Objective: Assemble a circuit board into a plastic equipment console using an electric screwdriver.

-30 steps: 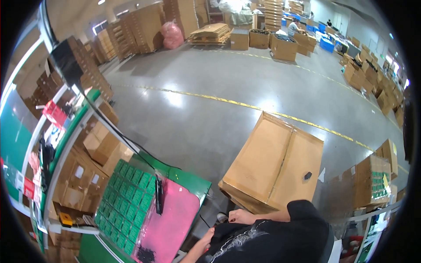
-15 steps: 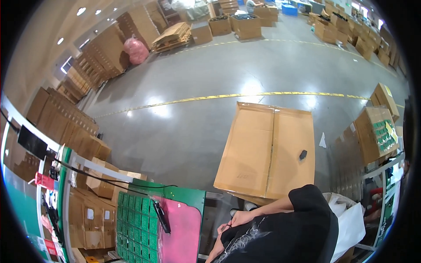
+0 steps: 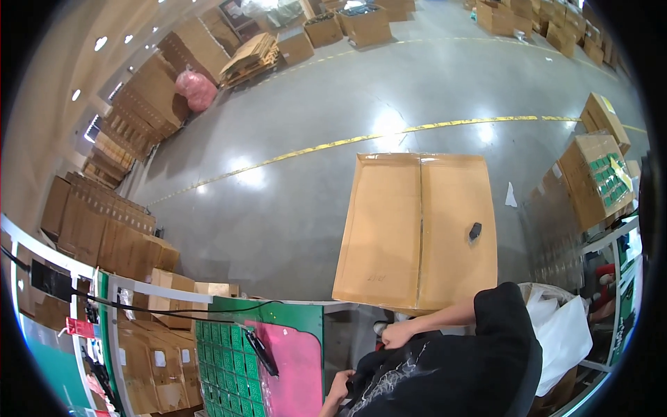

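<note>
My right hand point(image 3: 397, 335) is closed in a fist beside the lower edge of my black shirt point(image 3: 451, 372), above the floor in front of the large carton. Lower and to the left, my left hand point(image 3: 340, 384) has its fingers curled against the shirt's other side, near the workbench. Whether either hand grips the cloth or something small is hidden. On the bench, a pink mat point(image 3: 299, 375) lies right of several green circuit boards point(image 3: 226, 361) set in rows. A slim black tool point(image 3: 261, 353) rests across the mat's left edge.
A large brown carton point(image 3: 385, 229) stands ahead, a small black object point(image 3: 475, 231) on its top. White plastic sheeting point(image 3: 561, 340) fills a bin at my right. A carton with green boards point(image 3: 590, 181) stands farther right. A black cable point(image 3: 167, 314) crosses the bench's rail.
My hands, close together before, have parted: the right moved up and right, the left down and left. The view has tilted and turned slightly.
</note>
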Demonstrator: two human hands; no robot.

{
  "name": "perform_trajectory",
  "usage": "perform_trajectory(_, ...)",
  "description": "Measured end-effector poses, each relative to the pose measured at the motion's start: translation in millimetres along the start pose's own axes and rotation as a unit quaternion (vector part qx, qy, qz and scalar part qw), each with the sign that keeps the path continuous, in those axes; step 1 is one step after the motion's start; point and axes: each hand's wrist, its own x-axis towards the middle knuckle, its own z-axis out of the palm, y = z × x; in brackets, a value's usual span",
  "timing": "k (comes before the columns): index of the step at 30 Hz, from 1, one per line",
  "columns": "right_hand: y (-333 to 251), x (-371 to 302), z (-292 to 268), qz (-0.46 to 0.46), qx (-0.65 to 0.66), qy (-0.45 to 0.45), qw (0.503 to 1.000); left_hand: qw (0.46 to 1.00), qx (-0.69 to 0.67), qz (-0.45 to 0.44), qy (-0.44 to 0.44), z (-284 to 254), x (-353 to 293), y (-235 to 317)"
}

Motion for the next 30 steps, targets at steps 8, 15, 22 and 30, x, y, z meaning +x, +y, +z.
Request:
perform_trajectory(8,12,-60,-8,0.068,-0.092,0.087,0.99,0.965,0.16,0.101,-0.183,-23,16,27)
perform_trajectory(15,43,-100,11,0.227,0.421,0.129,0.869,0.949,-0.048,0.029,-0.309,-47,25,-5)
perform_trajectory(22,126,-70,124,0.459,0.205,0.407,0.762,0.993,0.02,-0.089,-0.074,-33,74,1)
perform_trajectory(30,35,-206,-34,0.142,0.352,0.004,0.925,0.952,0.299,0.065,-0.032,-9,102,58)
